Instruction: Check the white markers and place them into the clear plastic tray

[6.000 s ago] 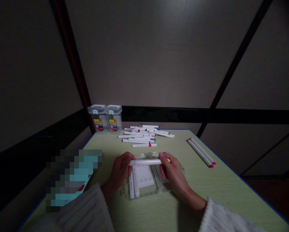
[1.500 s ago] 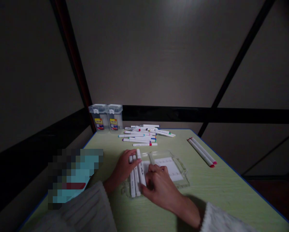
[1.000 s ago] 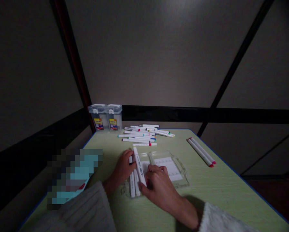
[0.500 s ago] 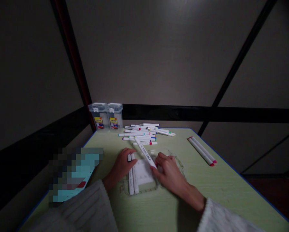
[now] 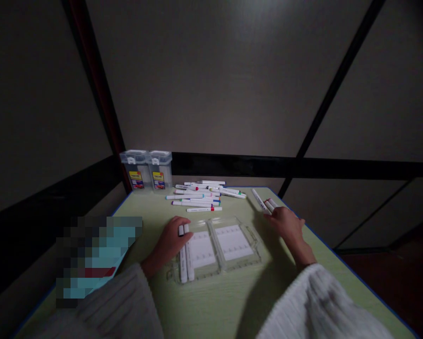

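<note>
An open clear plastic marker case [image 5: 232, 256] lies on the green table, both halves lined with white inserts. Two white markers [image 5: 185, 256] lie side by side in its left half. My left hand [image 5: 167, 242] curls against the case's left edge, its fingertips touching the tops of those two markers. My right hand [image 5: 288, 227] is out at the table's right side, closed on a white marker [image 5: 258, 199] that points away from me. Beside that marker, the end of another white marker [image 5: 271, 204] shows, mostly hidden under my hand.
A loose pile of white markers with coloured caps [image 5: 200, 195] lies at the back of the table [image 5: 211, 306]. Two closed clear boxes [image 5: 146, 168] with yellow labels stand at the back left corner. A blurred blue patch sits at the left edge.
My right hand lifted the third marker off the case and carried it right, to the markers at the table's right edge. My left hand stayed on the case. The view shifted slightly.
</note>
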Available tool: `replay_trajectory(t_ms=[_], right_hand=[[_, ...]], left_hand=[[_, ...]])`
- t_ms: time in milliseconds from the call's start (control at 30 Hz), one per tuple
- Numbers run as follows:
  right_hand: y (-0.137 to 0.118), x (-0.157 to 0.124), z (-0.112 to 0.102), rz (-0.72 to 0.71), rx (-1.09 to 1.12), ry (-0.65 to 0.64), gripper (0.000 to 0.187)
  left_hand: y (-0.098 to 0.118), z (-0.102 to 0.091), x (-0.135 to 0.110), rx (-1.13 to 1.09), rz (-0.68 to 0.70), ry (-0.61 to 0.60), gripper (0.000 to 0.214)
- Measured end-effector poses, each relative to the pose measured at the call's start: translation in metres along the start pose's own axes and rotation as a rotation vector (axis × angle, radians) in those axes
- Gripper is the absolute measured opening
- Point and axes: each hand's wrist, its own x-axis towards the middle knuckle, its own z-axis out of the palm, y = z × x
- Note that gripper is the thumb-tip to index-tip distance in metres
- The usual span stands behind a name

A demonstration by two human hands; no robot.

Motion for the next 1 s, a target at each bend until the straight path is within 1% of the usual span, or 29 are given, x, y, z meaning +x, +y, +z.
replay_trajectory(t_ms=[67, 200, 367, 700, 767, 867, 933, 1000], right_hand=[[0.006, 0.002, 0.003, 0.015, -0.027, -0.021, 0.025], [0.011, 0.004, 0.01, 0.032, -0.041, -0.021, 0.023], [0.015, 0.007, 0.018, 0.046, -0.061, -0.02, 0.027], [0.024, 0.01, 0.025, 0.006, -0.037, -0.002, 0.03], [0.025, 0.011, 0.026, 0.0, -0.029, 0.025, 0.03], [0.024, 0.014, 0.028, -0.027, 0.007, 0.109, 0.031], [0.02, 0.016, 0.028, -0.089, 0.058, 0.174, 0.031], [0.01, 0.017, 0.028, -0.217, 0.137, 0.227, 0.029]], left_hand=[[0.0, 0.0, 0.0, -0.003, -0.005, 0.005, 0.022], [0.0, 0.0, 0.001, -0.006, -0.006, 0.0, 0.021], [0.0, 0.0, 0.001, -0.012, -0.002, 0.004, 0.021], [-0.002, 0.001, 0.001, 0.002, 0.022, 0.006, 0.018], [-0.002, 0.001, 0.001, 0.005, 0.018, 0.007, 0.019], [-0.001, 0.002, 0.001, 0.001, 0.01, 0.015, 0.02], [-0.001, 0.002, 0.001, -0.001, 0.008, 0.017, 0.02], [-0.001, 0.002, 0.001, -0.001, 0.009, 0.018, 0.02]])
